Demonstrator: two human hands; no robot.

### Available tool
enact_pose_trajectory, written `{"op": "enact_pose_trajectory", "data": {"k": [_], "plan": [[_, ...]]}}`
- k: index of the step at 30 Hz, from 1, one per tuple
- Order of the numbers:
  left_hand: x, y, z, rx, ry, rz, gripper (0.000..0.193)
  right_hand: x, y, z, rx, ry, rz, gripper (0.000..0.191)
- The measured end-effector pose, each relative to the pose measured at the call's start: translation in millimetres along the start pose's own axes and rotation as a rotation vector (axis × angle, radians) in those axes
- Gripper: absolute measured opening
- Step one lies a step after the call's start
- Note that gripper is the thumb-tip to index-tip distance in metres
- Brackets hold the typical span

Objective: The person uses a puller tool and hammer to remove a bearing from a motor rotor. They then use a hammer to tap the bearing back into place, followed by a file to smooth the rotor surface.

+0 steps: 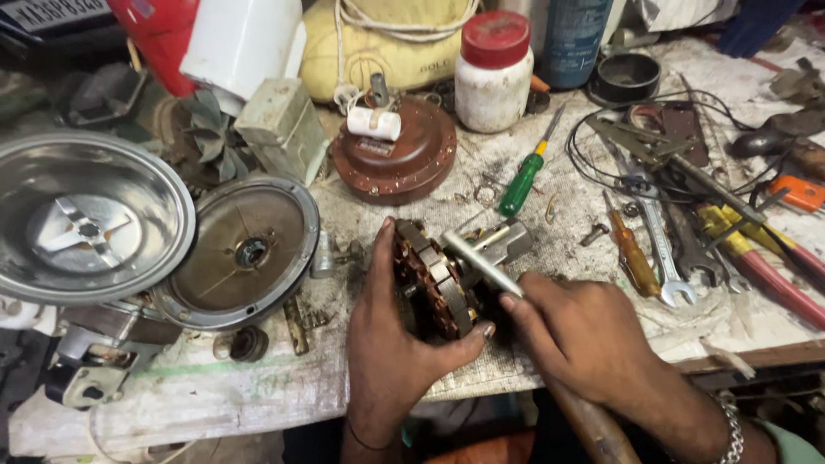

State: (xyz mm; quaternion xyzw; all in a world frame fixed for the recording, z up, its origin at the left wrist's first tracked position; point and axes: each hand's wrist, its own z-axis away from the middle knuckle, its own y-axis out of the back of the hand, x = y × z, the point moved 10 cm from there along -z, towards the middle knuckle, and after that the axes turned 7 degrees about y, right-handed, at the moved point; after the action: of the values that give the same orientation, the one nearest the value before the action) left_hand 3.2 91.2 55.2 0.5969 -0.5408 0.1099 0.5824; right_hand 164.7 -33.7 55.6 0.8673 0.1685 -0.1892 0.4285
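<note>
Head view shows us at a cluttered desk (258, 387) covered with a dirty cloth, with a motor taken well apart. Largest, at the left edge of the frame, lies a shiny steel housing bowl (86, 215) with a cross-shaped piece at its centre; just right of it, touching its rim, sits a duller round end cover (245, 249) with a bearing hole. Above centre rests a brown round motor cover (395, 155) with a white capacitor on top, and behind it a white jar with a red lid (491, 73). So the casing is already off and laid out; we judge the dismantling done, while work on the core is under way and reassembly is all left.

At lower centre our left hand (391, 344) is clasped around the wound stator (434, 283), thumb up its left side, fingers curled under, holding it on edge on the desk. Our right hand (589, 339) grips a wooden-handled hammer (481, 262), whose metal head lies against the stator's top.

To the right lie red-handled pliers (773, 275), a spanner (662, 249), an orange-handled screwdriver (632, 253) and a green-handled screwdriver (522, 180), all untouched, with a small loose screw (593, 232) between them.
</note>
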Motion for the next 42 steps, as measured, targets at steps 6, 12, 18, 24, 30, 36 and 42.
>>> {"op": "enact_pose_trajectory", "data": {"k": [6, 12, 18, 24, 30, 36, 42], "plan": [[4.2, 1.7, 1.8, 0.015, -0.043, -0.016, 0.135, 0.7, 1.5, 1.9, 0.036, 0.037, -0.073, 0.018], [0.7, 1.4, -0.4, -0.003, 0.021, 0.035, 0.133, -1.3, 2.5, 2.1, 0.062, 0.06, -0.057, 0.027], [3.9, 0.6, -0.1, 0.005, -0.036, -0.007, 0.136, 4.9, -14.1, -2.3, -0.134, -0.031, 0.053, 0.021], [-2.8, -5.5, -1.3, -0.016, -0.01, -0.01, 0.139, 22.4, -8.8, 12.9, 0.004, -0.008, -0.106, 0.019], [-2.2, -7.1, 0.1, -0.023, -0.016, -0.003, 0.138, 30.6, -6.3, 27.1, 0.119, 0.041, -0.12, 0.019], [-1.6, -7.1, -2.7, -0.039, 0.005, 0.017, 0.135, 11.5, 0.8, 8.8, 0.047, -0.012, -0.013, 0.022], [-0.2, -4.9, -2.4, -0.04, 0.016, 0.037, 0.135, 5.1, -6.1, 4.9, -0.025, 0.046, 0.043, 0.026]]}}
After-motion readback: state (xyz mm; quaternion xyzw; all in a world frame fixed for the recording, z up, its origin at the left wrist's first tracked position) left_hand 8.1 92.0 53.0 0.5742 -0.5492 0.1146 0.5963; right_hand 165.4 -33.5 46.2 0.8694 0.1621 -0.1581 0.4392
